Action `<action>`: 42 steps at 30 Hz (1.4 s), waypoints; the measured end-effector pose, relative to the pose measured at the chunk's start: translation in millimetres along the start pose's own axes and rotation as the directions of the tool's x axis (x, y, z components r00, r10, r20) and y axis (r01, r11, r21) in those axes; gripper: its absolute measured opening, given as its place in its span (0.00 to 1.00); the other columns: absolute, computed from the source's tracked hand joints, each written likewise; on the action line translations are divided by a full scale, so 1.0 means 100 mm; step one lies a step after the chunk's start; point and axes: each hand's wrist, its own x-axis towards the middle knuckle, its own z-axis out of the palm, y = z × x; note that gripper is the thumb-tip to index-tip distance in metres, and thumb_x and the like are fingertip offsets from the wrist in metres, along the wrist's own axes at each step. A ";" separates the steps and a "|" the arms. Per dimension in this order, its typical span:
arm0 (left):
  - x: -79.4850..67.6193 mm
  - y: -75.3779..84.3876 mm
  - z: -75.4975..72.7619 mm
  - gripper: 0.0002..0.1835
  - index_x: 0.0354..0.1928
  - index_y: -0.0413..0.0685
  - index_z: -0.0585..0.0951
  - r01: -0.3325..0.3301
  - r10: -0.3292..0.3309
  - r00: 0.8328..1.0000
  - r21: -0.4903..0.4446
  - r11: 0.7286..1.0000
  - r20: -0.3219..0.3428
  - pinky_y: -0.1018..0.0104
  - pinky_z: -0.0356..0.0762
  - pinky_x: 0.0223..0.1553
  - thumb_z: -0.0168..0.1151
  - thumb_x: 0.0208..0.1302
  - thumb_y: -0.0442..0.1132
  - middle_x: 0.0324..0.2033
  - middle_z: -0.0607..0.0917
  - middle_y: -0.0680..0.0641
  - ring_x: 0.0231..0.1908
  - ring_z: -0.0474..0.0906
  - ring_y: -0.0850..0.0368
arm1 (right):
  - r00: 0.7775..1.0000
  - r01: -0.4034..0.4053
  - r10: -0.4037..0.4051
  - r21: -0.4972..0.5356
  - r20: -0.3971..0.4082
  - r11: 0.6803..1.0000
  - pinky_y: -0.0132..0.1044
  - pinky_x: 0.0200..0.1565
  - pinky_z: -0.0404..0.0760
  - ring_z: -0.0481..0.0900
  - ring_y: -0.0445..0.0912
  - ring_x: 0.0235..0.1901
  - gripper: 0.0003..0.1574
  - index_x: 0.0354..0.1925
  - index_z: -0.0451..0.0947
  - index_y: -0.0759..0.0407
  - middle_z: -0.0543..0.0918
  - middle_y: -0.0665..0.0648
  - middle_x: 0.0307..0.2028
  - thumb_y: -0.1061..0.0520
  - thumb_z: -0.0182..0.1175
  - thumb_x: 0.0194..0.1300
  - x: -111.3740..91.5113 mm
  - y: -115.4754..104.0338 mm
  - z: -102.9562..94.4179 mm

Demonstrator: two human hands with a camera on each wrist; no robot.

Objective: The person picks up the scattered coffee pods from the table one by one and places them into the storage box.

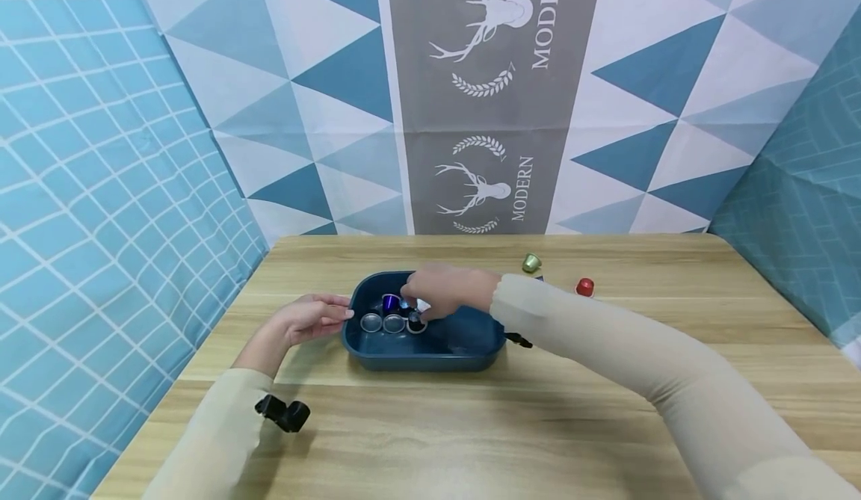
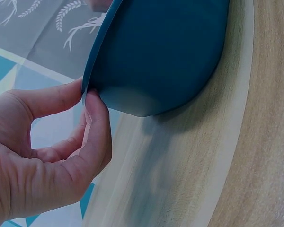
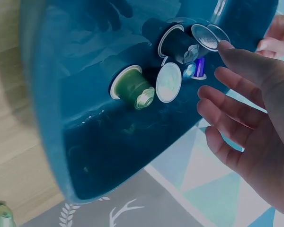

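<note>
A dark blue oblong tray (image 1: 430, 362) stands on the table with several coffee capsules in it. My left hand (image 2: 57, 151) pinches the rim at its left end between thumb and fingers (image 2: 98, 125). Over the capsules is my right hand (image 3: 255, 94), fingers loosely bent and apart, with nothing between them. Its thumb tip overlaps a capsule's round silver lid (image 3: 204, 37) in the right wrist view. Beside that are a black capsule (image 3: 176, 46), a purple capsule (image 3: 199, 67), another foil lid (image 3: 169, 82) and a green capsule (image 3: 134, 88) lying on its side.
Outside the tray, a light green capsule (image 1: 531, 263) and a red capsule (image 1: 585, 287) lie on the wooden table (image 1: 417, 433) to the right. Patterned cloth (image 1: 323, 111) hangs behind the table. Black camera mounts (image 1: 282, 413) sit at both wrists.
</note>
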 end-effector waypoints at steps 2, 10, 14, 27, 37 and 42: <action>0.01 0.00 0.01 0.33 0.69 0.26 0.55 -0.003 0.003 1.000 -0.008 1.000 -0.001 0.77 0.81 0.41 0.55 0.67 0.32 0.32 0.81 0.56 0.34 0.79 0.69 | 1.000 -0.002 0.002 0.020 -0.015 1.000 0.38 0.50 0.80 0.80 0.45 0.45 0.16 0.46 0.79 0.55 0.83 0.53 0.46 0.49 0.64 0.63 -0.06 0.03 0.00; 0.02 -0.02 0.00 0.32 0.68 0.25 0.54 -0.012 0.012 1.000 -0.020 1.000 0.012 0.77 0.81 0.40 0.54 0.67 0.31 0.31 0.82 0.57 0.32 0.80 0.70 | 0.994 0.028 -0.016 0.109 -0.110 0.994 0.39 0.44 0.79 0.78 0.45 0.38 0.14 0.43 0.79 0.58 0.84 0.57 0.41 0.52 0.65 0.62 -0.33 0.16 0.06; 0.01 -0.02 0.01 0.33 0.69 0.25 0.54 -0.008 0.008 1.000 -0.012 1.000 0.006 0.77 0.81 0.41 0.55 0.67 0.31 0.32 0.82 0.57 0.33 0.80 0.70 | 0.987 0.023 0.003 0.159 -0.162 0.987 0.38 0.41 0.77 0.74 0.44 0.36 0.14 0.42 0.79 0.59 0.82 0.58 0.39 0.53 0.66 0.61 -0.47 0.22 0.12; -0.01 -0.01 0.01 0.34 0.69 0.25 0.54 -0.011 0.011 1.000 -0.017 1.000 0.006 0.77 0.81 0.41 0.55 0.67 0.31 0.33 0.82 0.56 0.34 0.80 0.70 | 0.959 -0.063 0.126 0.244 -0.254 0.968 0.42 0.50 0.80 0.79 0.49 0.46 0.18 0.47 0.77 0.57 0.81 0.57 0.45 0.51 0.66 0.62 -0.91 0.41 0.27; -0.03 -0.01 0.01 0.34 0.68 0.25 0.55 -0.014 0.015 1.000 -0.024 1.000 0.010 0.76 0.82 0.41 0.57 0.66 0.32 0.33 0.83 0.56 0.34 0.81 0.69 | 0.929 -0.066 0.174 0.317 -0.326 0.946 0.43 0.48 0.82 0.79 0.50 0.44 0.15 0.45 0.78 0.58 0.82 0.56 0.45 0.57 0.66 0.60 -1.17 0.56 0.40; -0.02 -0.01 0.01 0.33 0.68 0.25 0.55 -0.016 0.016 1.000 -0.035 0.999 0.013 0.76 0.82 0.42 0.56 0.67 0.32 0.33 0.83 0.56 0.35 0.81 0.69 | 0.917 -0.088 0.204 0.323 -0.344 0.942 0.42 0.47 0.82 0.80 0.48 0.43 0.14 0.45 0.79 0.58 0.82 0.55 0.44 0.57 0.66 0.60 -1.26 0.63 0.47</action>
